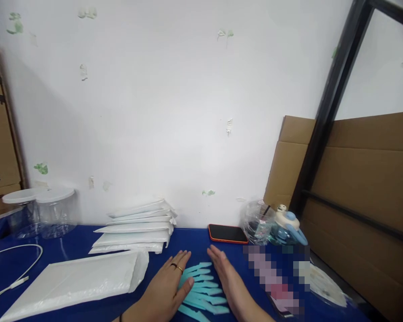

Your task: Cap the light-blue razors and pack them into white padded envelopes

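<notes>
Several thin turquoise strips with notched ends lie in a loose, overlapping row on the blue table; their exact kind I cannot make out. Against their left side rests my left hand, fingers stretched out, its thumb over the strips' left ends. A dark ring and a gold one show on its fingers. My right hand stands on edge along the strips' right ends, fingers straight and close together, gripping nothing. Part of the strips is hidden beneath the left hand.
A white padded mailer lies at left, before a stack of similar mailers. Clear lidded jars, a white cable, a phone, a plastic cup and a blue-lidded bottle also sit on the table.
</notes>
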`<state>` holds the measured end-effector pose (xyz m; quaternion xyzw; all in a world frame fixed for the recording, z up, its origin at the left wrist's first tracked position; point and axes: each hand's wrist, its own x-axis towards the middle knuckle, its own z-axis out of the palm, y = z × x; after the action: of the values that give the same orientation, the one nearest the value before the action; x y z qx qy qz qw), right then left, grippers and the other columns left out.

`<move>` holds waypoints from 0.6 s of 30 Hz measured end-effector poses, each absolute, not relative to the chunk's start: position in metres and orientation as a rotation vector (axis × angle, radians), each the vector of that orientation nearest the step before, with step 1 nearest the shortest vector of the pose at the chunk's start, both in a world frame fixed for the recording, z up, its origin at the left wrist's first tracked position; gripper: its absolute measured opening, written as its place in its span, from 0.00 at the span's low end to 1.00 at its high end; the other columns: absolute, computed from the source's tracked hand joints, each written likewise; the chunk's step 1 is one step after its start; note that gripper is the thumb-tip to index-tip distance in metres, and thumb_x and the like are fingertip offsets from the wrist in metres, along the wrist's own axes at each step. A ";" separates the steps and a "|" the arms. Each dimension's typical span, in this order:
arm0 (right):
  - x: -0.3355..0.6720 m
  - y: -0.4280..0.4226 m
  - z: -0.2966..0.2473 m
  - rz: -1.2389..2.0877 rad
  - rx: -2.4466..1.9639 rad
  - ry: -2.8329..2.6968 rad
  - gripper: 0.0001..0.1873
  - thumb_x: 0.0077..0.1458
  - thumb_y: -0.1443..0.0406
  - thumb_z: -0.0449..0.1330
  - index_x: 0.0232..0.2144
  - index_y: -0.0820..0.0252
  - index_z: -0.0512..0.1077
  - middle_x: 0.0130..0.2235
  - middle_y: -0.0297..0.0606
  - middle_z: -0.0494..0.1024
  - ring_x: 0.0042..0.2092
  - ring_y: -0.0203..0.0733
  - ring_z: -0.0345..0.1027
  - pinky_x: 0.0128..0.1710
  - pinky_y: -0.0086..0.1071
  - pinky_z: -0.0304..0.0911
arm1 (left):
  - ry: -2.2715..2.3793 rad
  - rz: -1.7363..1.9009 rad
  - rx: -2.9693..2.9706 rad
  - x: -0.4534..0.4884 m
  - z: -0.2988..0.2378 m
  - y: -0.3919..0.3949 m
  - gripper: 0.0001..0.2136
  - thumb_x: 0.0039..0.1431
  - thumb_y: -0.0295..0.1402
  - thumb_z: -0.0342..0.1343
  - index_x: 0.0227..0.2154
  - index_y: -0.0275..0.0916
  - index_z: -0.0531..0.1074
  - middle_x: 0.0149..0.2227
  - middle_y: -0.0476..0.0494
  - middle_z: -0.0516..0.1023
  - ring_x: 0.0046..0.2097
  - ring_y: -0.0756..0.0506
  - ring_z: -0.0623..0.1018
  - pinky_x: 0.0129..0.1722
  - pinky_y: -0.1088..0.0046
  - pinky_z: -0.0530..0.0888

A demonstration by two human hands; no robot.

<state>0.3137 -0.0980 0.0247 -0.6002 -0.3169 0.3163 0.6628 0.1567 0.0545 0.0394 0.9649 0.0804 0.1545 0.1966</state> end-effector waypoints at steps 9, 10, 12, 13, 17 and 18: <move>0.303 -0.077 0.024 0.632 -1.253 -0.569 0.37 0.58 0.46 0.39 0.58 0.66 0.58 0.56 0.47 0.67 0.60 0.45 0.56 0.60 0.41 0.50 | 0.135 0.341 2.908 0.153 0.023 0.048 0.29 0.63 0.50 0.38 0.63 0.44 0.43 0.64 0.42 0.49 0.64 0.38 0.53 0.61 0.52 0.54; 0.307 -0.078 0.025 0.612 -1.295 -0.608 0.35 0.58 0.46 0.40 0.56 0.65 0.61 0.55 0.47 0.69 0.59 0.46 0.58 0.59 0.41 0.52 | 0.146 0.322 2.905 0.152 0.024 0.047 0.30 0.63 0.50 0.37 0.63 0.44 0.44 0.64 0.42 0.50 0.64 0.38 0.53 0.61 0.52 0.54; 0.318 -0.082 0.029 0.488 -1.464 -0.773 0.29 0.56 0.49 0.47 0.49 0.63 0.69 0.51 0.46 0.73 0.56 0.49 0.62 0.57 0.43 0.54 | 0.191 0.306 2.895 0.152 0.028 0.047 0.30 0.62 0.51 0.37 0.63 0.43 0.45 0.64 0.41 0.50 0.64 0.38 0.53 0.61 0.53 0.54; 0.324 -0.085 0.031 0.402 -1.563 -0.891 0.24 0.55 0.51 0.50 0.45 0.61 0.72 0.49 0.45 0.74 0.54 0.50 0.63 0.57 0.43 0.55 | 0.210 0.311 2.890 0.152 0.031 0.048 0.29 0.63 0.51 0.36 0.63 0.43 0.46 0.64 0.42 0.50 0.64 0.38 0.53 0.61 0.53 0.54; 0.336 -0.094 0.040 0.205 -1.810 -1.320 0.18 0.53 0.64 0.50 0.43 0.55 0.75 0.51 0.39 0.73 0.56 0.47 0.61 0.58 0.42 0.53 | 0.163 0.351 2.903 0.151 0.042 0.053 0.26 0.63 0.49 0.36 0.62 0.49 0.50 0.63 0.46 0.54 0.63 0.39 0.55 0.61 0.53 0.54; 0.335 -0.096 0.042 0.199 -1.844 -1.400 0.21 0.52 0.67 0.49 0.45 0.53 0.74 0.52 0.37 0.72 0.57 0.46 0.58 0.59 0.42 0.51 | 0.141 0.353 2.917 0.151 0.045 0.053 0.25 0.63 0.49 0.36 0.61 0.49 0.53 0.62 0.46 0.56 0.63 0.39 0.56 0.61 0.53 0.54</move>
<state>0.3351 -0.0960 0.0423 -0.7280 -0.5528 0.0785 0.3978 0.1513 0.0528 0.0445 0.9867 0.0477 0.1193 0.0999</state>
